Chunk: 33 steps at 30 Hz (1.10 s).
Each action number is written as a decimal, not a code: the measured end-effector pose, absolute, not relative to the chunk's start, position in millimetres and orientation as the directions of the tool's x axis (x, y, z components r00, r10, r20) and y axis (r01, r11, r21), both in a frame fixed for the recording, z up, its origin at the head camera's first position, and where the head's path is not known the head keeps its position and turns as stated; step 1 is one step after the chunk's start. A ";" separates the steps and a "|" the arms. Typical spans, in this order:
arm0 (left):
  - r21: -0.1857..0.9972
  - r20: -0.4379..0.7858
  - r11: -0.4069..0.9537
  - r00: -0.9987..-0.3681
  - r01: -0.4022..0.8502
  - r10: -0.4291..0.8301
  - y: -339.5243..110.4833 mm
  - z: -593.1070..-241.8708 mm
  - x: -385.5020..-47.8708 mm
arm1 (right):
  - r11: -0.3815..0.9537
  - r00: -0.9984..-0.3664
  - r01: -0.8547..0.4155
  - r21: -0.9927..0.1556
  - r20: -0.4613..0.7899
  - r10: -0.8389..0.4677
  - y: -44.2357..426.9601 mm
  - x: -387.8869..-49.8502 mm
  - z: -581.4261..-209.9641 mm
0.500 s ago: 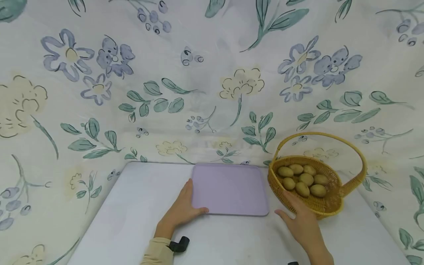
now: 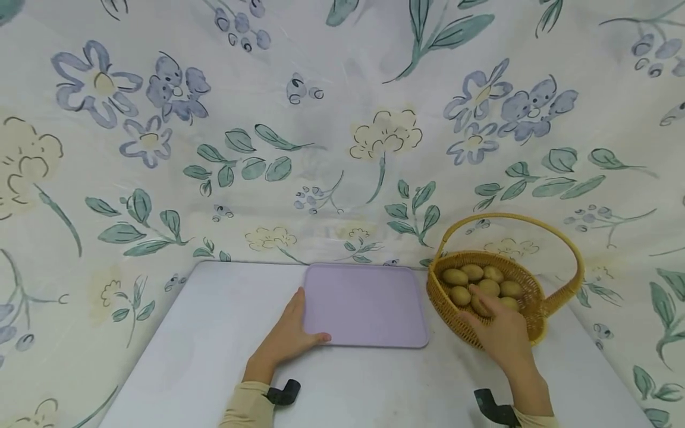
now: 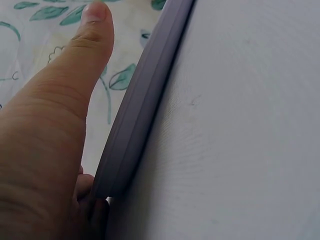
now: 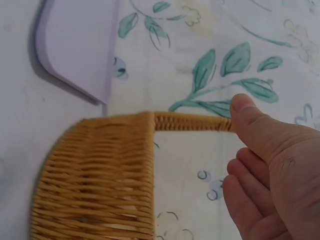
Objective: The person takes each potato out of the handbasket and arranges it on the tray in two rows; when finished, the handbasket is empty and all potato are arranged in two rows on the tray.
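Note:
A purple tray lies flat on the white table, and my left hand rests at its left edge and near corner, thumb spread from the fingers. Its rim runs beside that hand in the left wrist view. Over the near side of the wicker basket is my right hand, fingertips over the potatoes. In the right wrist view the right hand has its thumb apart from loosely bent fingers, nothing seen between them; whether it touches a potato I cannot tell.
The basket's tall handle arches over its far side and comes down at the right. Behind the white table hangs a floral cloth. A dark band is round the left wrist, another round the right.
My right hand has moved forward and right, from the basket's near rim to over the potatoes. The left hand stays at the tray. The head view has shifted slightly.

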<state>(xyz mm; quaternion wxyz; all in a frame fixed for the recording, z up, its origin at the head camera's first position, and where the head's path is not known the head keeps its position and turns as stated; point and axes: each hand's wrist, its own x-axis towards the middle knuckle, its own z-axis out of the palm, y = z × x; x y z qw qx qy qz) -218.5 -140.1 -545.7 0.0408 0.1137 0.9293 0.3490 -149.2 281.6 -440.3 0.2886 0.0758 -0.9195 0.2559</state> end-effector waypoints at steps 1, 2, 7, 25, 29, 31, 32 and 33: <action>0.657 0.011 0.731 -0.971 0.186 0.238 -139.7 -545.9 -218.9 | 0.859 -0.823 -0.288 -0.423 0.568 0.004 284.9 -152.2 -438.2; 0.653 0.011 0.734 -0.972 0.185 0.235 -139.2 -545.7 -219.3 | 0.860 -0.827 -0.286 -0.422 0.562 0.002 288.3 -155.2 -436.6; 0.606 0.046 0.766 -0.970 0.217 0.238 -139.3 -546.7 -221.1 | 0.874 -0.880 -0.237 -0.424 0.474 -0.008 301.2 -169.2 -426.3; 0.488 0.053 0.822 -0.951 0.292 0.306 -139.6 -547.8 -229.7 | 0.888 -0.994 -0.095 -0.450 0.094 -0.059 326.2 -219.0 -423.5; 0.485 0.053 0.821 -0.948 0.300 0.315 -140.0 -548.1 -229.8 | 0.899 -0.997 -0.075 -0.430 0.047 -0.060 326.9 -225.6 -427.2; 0.485 0.047 0.823 -0.948 0.297 0.315 -139.8 -548.5 -229.9 | 0.912 -0.997 -0.072 -0.404 0.037 -0.062 327.5 -228.6 -429.3; 0.487 0.052 0.821 -0.948 0.299 0.315 -139.8 -549.0 -229.9 | 0.920 -0.998 -0.069 -0.386 0.033 -0.061 327.8 -230.0 -430.2; 0.486 0.052 0.821 -0.948 0.299 0.314 -139.6 -549.4 -230.0 | 0.926 -0.998 -0.067 -0.371 0.030 -0.061 328.3 -231.5 -431.2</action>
